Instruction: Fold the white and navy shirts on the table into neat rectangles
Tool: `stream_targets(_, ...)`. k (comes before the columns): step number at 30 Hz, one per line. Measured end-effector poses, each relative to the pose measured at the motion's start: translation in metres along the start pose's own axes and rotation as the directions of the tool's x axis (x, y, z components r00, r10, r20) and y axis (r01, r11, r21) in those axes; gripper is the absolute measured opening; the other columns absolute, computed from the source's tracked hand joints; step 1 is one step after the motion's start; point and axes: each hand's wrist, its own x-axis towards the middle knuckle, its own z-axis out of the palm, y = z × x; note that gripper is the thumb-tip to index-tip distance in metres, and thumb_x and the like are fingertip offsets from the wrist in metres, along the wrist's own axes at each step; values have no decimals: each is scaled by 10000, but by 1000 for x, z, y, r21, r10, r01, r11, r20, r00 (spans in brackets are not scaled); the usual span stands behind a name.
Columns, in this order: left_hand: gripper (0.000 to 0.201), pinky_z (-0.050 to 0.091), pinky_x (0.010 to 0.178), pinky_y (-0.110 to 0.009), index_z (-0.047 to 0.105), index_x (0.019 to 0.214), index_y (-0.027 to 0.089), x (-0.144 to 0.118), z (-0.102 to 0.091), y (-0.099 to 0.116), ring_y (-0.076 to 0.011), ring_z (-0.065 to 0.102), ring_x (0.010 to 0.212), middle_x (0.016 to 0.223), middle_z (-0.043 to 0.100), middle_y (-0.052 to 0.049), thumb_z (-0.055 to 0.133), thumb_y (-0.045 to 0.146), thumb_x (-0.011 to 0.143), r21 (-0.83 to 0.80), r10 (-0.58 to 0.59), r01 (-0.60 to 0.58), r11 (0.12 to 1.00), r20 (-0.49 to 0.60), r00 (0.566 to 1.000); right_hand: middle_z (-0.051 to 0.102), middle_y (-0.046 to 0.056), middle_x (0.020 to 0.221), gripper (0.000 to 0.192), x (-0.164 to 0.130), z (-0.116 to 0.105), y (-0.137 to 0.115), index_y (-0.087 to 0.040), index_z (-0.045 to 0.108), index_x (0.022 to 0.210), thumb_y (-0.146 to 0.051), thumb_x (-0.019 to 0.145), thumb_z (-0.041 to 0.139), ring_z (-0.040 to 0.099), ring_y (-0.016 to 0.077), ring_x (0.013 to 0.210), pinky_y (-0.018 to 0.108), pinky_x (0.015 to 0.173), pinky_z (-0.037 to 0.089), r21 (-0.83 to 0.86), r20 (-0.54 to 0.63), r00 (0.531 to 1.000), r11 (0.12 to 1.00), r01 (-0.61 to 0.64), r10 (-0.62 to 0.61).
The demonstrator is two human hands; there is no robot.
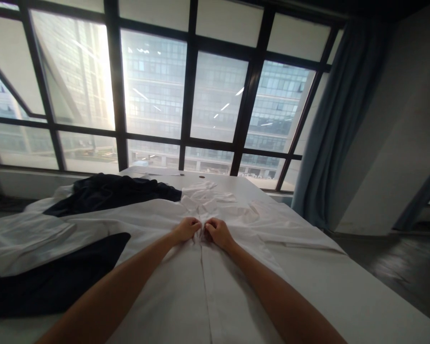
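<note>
Pinching the white shirt (208, 282) at its front placket, left hand (187, 229) and right hand (218, 232) curled, knuckles nearly touching. Shirt lies flat on the white table (361, 296). Best keep both edges aligned, cloth taut. Dark garment (111, 191) lies left.

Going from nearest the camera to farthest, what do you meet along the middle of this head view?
White shirt front → left hand and right hand, side by side, gripping it → shirt collar → white table → window.
</note>
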Motion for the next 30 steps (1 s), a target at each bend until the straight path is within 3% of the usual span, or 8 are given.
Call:
stream_targets(3,289,279,516,-235,560,643,158,0,1,-1,-112,372,558,548,432,42,481,422,727,-1,-2,2,1000,-19,1000,595,-35,589,112,1,0,-1,-178,590,808,-231,729,531,527,112,413,198,411,395,29,21,999,999,-35,35)
stream_targets(7,298,310,536,-247,610,670,139,2,3,-2,-127,422,574,562,486,25,479,398,737,48,4,-2,999,-45,999,595,-32,588,76,3,-1,-2,-175,575,738,-250,726,585,521,105,415,196,406,401,65,60,997,996,-54,51)
stream_targets(13,334,316,547,-258,660,698,121,4,6,-5,-142,443,588,573,511,11,467,390,747,144,9,0,990,-61,998,572,-34,529,176,6,-2,0,-155,577,698,-319,735,631,514,95,397,180,375,371,139,129,987,983,-117,100)
stream_targets(22,295,283,526,-242,584,615,149,6,6,-8,-129,425,566,537,468,29,461,382,747,141,8,1,990,-58,998,579,-32,541,145,8,0,3,-164,561,648,-297,653,618,509,96,401,191,377,392,266,83,992,957,-118,99)
stream_targets(30,267,259,519,-240,529,593,162,4,6,-3,-112,390,543,521,425,44,436,348,760,133,-7,13,991,-44,999,594,-31,582,77,4,-5,-6,-152,591,728,-223,699,592,568,110,409,173,372,376,183,85,985,970,-161,148)
